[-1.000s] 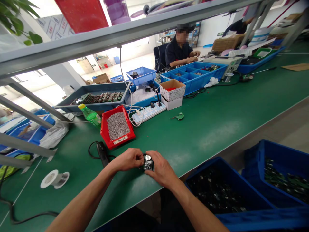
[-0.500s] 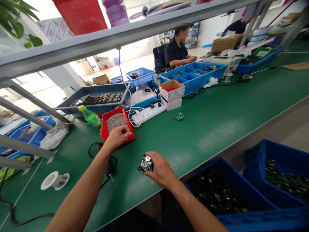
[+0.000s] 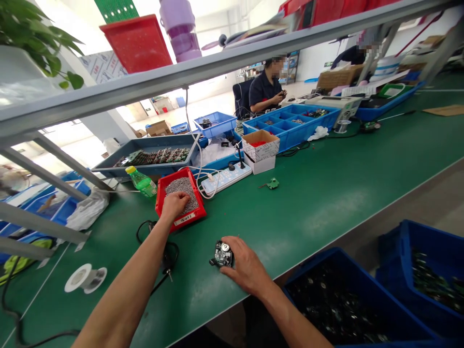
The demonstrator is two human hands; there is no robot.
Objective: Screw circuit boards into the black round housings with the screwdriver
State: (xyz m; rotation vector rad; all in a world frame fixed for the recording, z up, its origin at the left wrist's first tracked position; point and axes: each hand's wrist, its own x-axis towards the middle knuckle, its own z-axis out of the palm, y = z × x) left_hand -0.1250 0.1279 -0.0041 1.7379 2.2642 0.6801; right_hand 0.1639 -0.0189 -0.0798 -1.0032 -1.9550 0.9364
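My left hand (image 3: pixel 175 204) is in the red bin (image 3: pixel 187 220), its fingers pinched together at the heap of small grey metal pieces (image 3: pixel 180 184), which look like screws. Whatever lies between those fingertips is too small to make out. On the green bench, my right hand (image 3: pixel 247 265) grips a small black and silver mechanical assembly (image 3: pixel 224 254) from its right side. A round silver disc shows on top of this assembly. Between my left forearm and the assembly lies a black corded tool (image 3: pixel 167 261) with a metal tip, partly hidden by the arm.
Behind the bin stand a green bottle (image 3: pixel 142 182), a white power strip (image 3: pixel 227 179) and a small carton (image 3: pixel 260 145). A green circuit board (image 3: pixel 272 183) lies farther right. A wire spool (image 3: pixel 85 279) is at left. Blue crates (image 3: pixel 335 256) stand below the bench edge. A co-worker (image 3: pixel 266 87) sits beyond.
My left hand has moved from the bin's near right edge farther in over the metal pieces. The right hand keeps its grip on the assembly. The camera view has shifted slightly.
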